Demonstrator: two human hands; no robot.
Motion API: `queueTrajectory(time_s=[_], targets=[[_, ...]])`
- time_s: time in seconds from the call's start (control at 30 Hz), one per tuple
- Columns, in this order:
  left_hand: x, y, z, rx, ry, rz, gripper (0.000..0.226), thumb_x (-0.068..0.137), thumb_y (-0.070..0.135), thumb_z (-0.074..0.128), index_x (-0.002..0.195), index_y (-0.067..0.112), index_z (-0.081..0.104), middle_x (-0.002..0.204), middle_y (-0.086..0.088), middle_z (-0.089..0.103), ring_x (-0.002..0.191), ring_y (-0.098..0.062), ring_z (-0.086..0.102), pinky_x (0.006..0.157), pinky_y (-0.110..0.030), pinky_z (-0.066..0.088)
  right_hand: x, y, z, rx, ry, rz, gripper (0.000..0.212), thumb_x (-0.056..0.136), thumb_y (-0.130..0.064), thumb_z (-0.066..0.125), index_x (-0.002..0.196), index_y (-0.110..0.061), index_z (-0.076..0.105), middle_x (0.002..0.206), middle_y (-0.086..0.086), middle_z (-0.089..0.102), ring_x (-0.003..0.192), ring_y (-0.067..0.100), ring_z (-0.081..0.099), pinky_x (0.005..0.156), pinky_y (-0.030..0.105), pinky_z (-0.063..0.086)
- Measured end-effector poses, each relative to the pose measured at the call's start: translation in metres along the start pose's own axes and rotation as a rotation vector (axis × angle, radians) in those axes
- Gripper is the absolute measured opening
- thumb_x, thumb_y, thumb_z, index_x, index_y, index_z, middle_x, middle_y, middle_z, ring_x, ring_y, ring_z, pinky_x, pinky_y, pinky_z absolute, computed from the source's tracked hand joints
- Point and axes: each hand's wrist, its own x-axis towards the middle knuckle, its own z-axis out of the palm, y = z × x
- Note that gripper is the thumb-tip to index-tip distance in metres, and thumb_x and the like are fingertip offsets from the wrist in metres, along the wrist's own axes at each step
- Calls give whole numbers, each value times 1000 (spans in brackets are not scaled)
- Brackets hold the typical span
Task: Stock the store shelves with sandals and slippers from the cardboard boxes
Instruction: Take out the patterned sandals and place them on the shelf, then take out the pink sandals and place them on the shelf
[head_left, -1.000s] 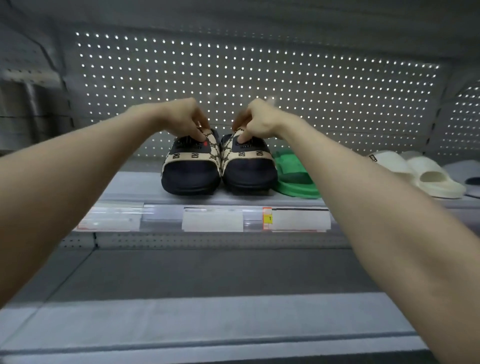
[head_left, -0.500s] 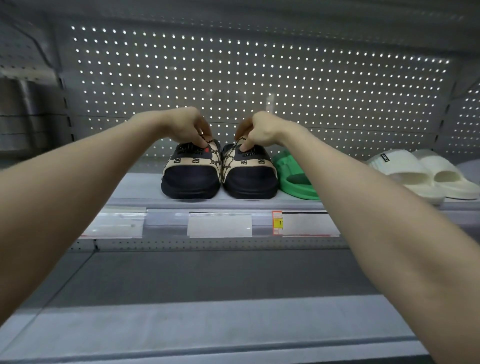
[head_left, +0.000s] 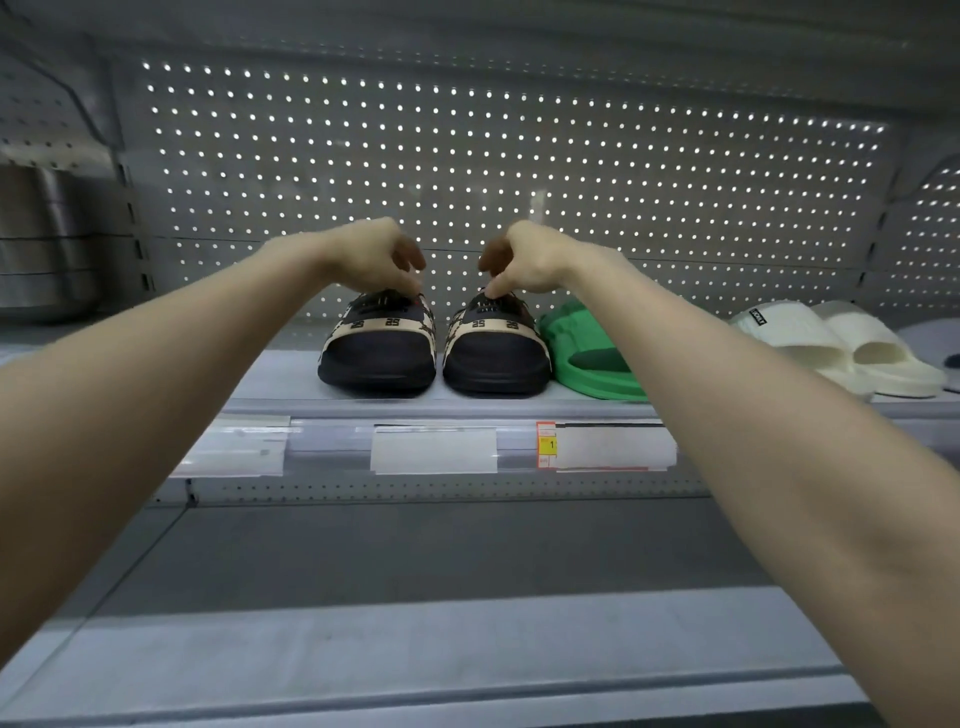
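Left hand (head_left: 375, 253), right hand (head_left: 531, 255): curled fingertips on straps of black slippers (head_left: 379, 358); pinch or touch, cannot tell. Align toes with shelf (head_left: 292, 385) edge, release gently.

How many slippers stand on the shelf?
5: left black slipper and right black slipper at centre, green slipper beside them, two cream slippers farther right. The right arm may hide more.

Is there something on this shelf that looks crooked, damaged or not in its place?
Nothing looks damaged or spilled. The green slipper stands out a little: it lies turned at an angle, close against the dark slipper beside it, which points straight forward. No second green one shows; the right arm may hide it.
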Motion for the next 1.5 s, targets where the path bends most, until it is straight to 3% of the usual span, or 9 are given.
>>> queueTrajectory(time_s=[0.13, 0.4, 0.5, 0.8, 1.0, 1.5], targets=[[-11, 30, -15, -3, 30, 12, 56, 83, 28, 68, 133, 11, 49, 134, -9, 53, 122, -25, 51, 102, -31, 36, -23, 4, -26, -49, 38, 5, 56, 80, -24, 74, 131, -13, 53, 131, 6, 56, 116, 22, 54, 97, 30, 44], [-55, 132, -12, 4, 108, 58, 78, 76, 35, 74, 141, 15, 38, 144, -6, 44, 130, -23, 44, 109, -31, 33, -119, 43, -76, -100, 71, 26, 62, 79, -30, 74, 135, -18, 49, 138, 4, 49, 122, 25, 49, 98, 30, 39], [-79, 182, 9, -42, 152, 76, 80, 76, 34, 74, 143, 14, 35, 146, -5, 41, 133, -22, 41, 109, -28, 30, -170, 68, -86, -117, 61, 27, 65, 80, -28, 74, 137, -15, 46, 140, 7, 48, 127, 26, 46, 111, 38, 32], [-151, 306, 113, -110, 92, 37, 86, 77, 35, 73, 146, 11, 28, 150, -8, 34, 137, -23, 33, 110, -29, 26, -317, 167, -67, -92, -15, 24, 69, 81, -28, 72, 141, -12, 41, 144, 8, 44, 131, 25, 42, 107, 33, 35], [-195, 329, 206, -111, -92, -59, 88, 78, 43, 68, 148, 18, 21, 151, -9, 31, 138, -26, 29, 111, -45, 30, -374, 228, 3, 31, -176, 93, 67, 84, -29, 69, 142, -14, 39, 147, 9, 40, 137, 26, 34, 107, 35, 31], [-283, 299, 523, -177, -563, -276, 79, 85, 43, 60, 148, 21, 17, 152, -5, 28, 139, -25, 29, 111, -40, 30, -480, 342, 332, 228, -545, 395, 67, 84, -27, 69, 143, -14, 39, 147, 7, 42, 135, 27, 38, 110, 38, 34]])
